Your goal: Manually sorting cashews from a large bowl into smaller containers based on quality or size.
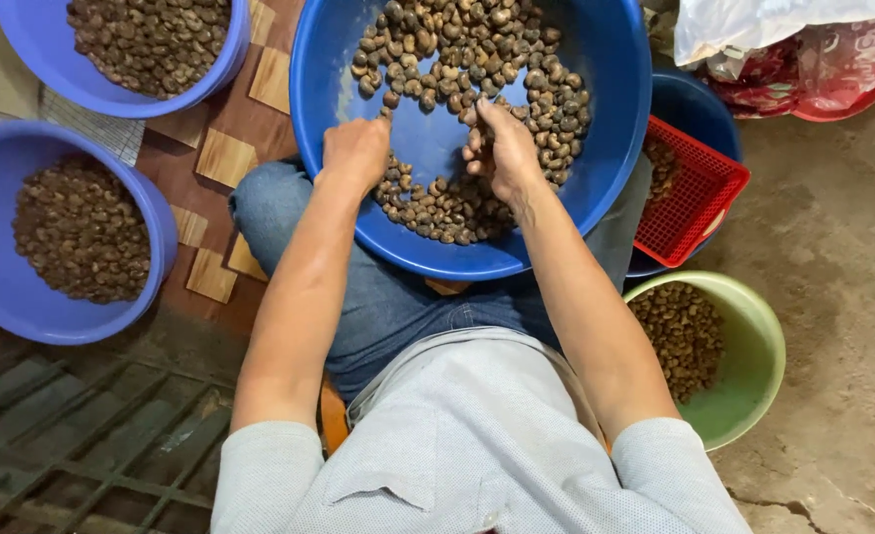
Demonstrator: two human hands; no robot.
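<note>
Head view. Your left hand was curled closed on the nuts, small, brown and kidney-shaped, while your right hand pinched a few between bent fingers. They lay heaped in the smooth blue plastic basin on your lap. Sorting went best with small handfuls, kept low over the basin.

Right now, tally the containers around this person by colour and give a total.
Blue basins: 4, the large one on the lap, two at the left and a darker one under the basket.
Red mesh basket: 1
Green basin: 1
Total: 6
</note>
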